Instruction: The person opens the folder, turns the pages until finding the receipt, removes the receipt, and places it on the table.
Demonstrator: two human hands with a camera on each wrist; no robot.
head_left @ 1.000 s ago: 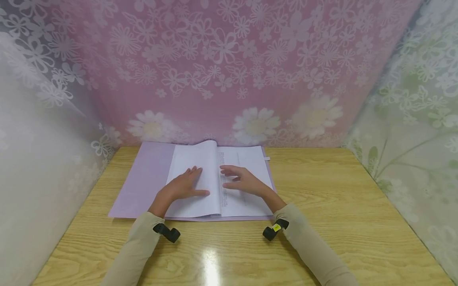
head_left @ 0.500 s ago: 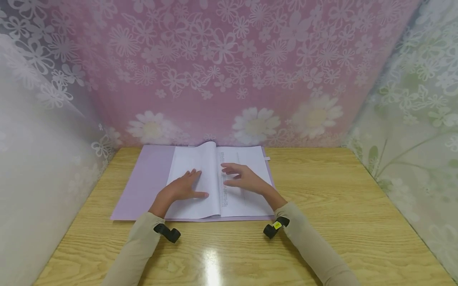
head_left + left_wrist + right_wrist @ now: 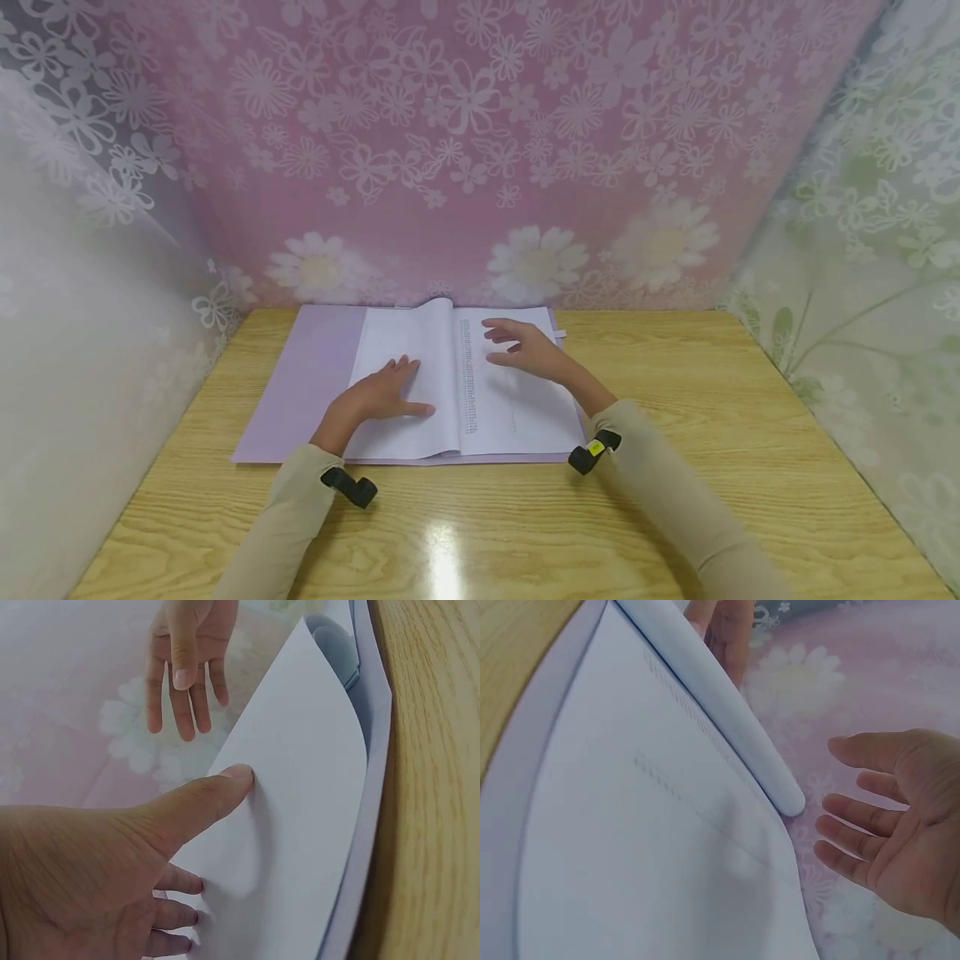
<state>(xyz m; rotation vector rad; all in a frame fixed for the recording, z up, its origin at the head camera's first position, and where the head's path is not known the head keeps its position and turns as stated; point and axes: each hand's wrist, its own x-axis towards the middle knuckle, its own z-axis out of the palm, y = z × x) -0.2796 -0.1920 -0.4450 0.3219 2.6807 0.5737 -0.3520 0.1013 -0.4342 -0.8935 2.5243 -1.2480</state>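
Note:
A lilac folder (image 3: 300, 375) lies open on the table, with white paper sheets inside. My left hand (image 3: 378, 395) rests with spread fingers on the turned-over sheets (image 3: 438, 350), which bulge along the fold. In the left wrist view the thumb (image 3: 214, 796) and fingertips touch the blank white page (image 3: 300, 765). Over the right page (image 3: 536, 417), which bears a column of small print near the fold, hovers my right hand (image 3: 528, 348), fingers loosely bent and holding nothing. The right wrist view shows that hand (image 3: 900, 817) apart from the paper, its shadow falling on the page.
The folder lies toward the back of the wood-grain table (image 3: 675, 417), against a pink floral curtain (image 3: 480, 167). Pale floral fabric (image 3: 877, 292) stands at the sides. A small white tab (image 3: 560, 333) sticks out at the folder's right edge.
My right hand has moved right and slightly back, away from the fold and over the right page. My left hand stays nearly in place; the folder's left cover has settled a little lower.

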